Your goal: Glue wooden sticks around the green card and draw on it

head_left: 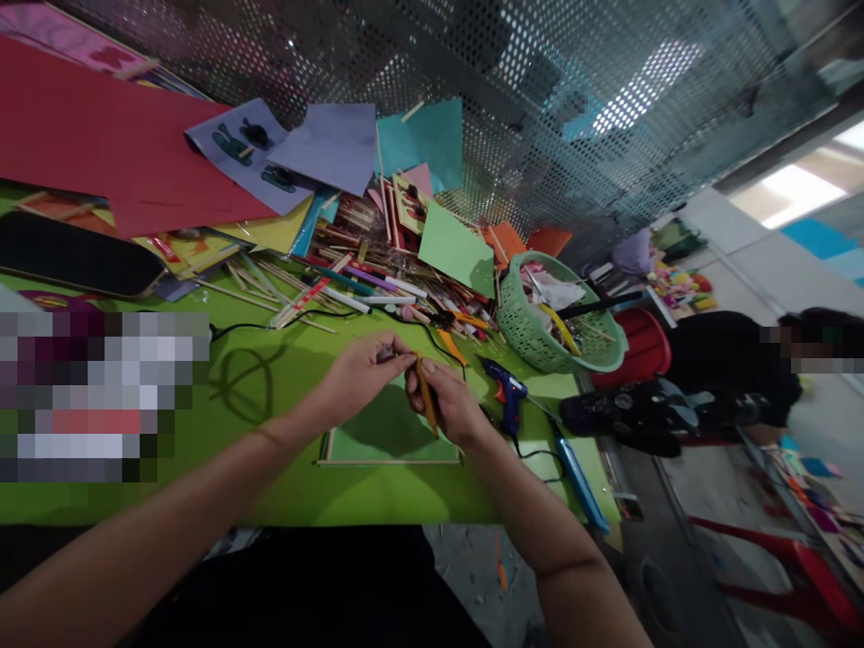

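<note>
A narrow yellow-brown strip (427,400) is held upright and slightly tilted between my two hands, its material hard to make out. My right hand (454,403) is closed around it, while the fingertips of my left hand (382,364) pinch at its upper end. Below the hands, a green sheet (378,436) edged with thin wooden sticks lies on the lime-green table (283,490). To the right of my right hand rests a blue hot glue gun (509,393) with orange parts. A blue stick-shaped tool (580,481) lies farther right.
Behind the hands are piled sticks, markers (405,285) and coloured paper (455,249). A green basket (523,333) of tools stands back right, near a red bucket (641,346). Black cords cross the table. A dark-clothed person (722,360) is at the right; perforated metal (418,63) rises behind.
</note>
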A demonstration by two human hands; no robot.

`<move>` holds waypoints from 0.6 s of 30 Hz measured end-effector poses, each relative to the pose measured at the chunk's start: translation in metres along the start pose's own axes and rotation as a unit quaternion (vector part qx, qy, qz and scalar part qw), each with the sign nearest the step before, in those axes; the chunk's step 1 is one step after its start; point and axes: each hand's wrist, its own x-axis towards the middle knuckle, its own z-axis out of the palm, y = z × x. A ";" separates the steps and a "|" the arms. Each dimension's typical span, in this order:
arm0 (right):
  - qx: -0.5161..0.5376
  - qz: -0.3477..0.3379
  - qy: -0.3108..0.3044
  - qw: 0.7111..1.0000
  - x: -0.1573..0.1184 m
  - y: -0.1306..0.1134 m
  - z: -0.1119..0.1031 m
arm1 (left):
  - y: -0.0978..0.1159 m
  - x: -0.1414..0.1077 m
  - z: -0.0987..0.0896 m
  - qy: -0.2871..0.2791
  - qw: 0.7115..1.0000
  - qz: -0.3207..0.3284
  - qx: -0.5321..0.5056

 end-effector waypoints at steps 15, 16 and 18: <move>0.035 -0.011 -0.013 0.999 -0.001 -0.005 0.001 | -0.001 -0.001 -0.009 0.037 0.990 -0.005 0.135; 0.033 -0.013 -0.012 0.999 -0.001 -0.004 0.001 | -0.001 -0.001 -0.009 0.038 0.989 -0.007 0.142; 0.026 -0.013 -0.009 1.000 0.000 -0.001 -0.001 | 0.000 -0.002 -0.008 0.042 0.988 -0.010 0.152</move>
